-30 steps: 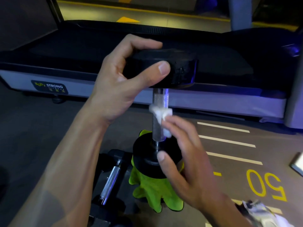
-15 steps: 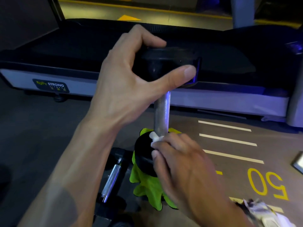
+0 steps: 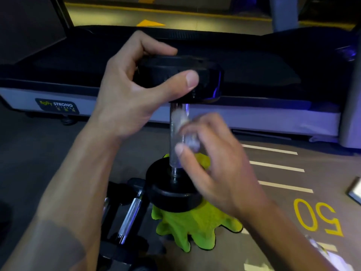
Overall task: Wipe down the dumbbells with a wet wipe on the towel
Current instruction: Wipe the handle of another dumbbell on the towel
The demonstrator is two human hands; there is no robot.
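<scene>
Since half a second ago, the right hand (image 3: 218, 165) has been raised from the lower weight to mid-handle at frame centre, its blurred fingers curled round the wet wipe (image 3: 190, 140). The upper weight is clamped by the left hand (image 3: 132, 94). The dumbbell (image 3: 176, 133) is stood upright on the green towel (image 3: 195, 225), bottom centre. A second dumbbell (image 3: 130, 218) is laid beside it, lower left.

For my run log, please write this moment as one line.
left hand: grips top of upright dumbbell | right hand: wet wipe on handle, blurred | base: on green towel
</scene>
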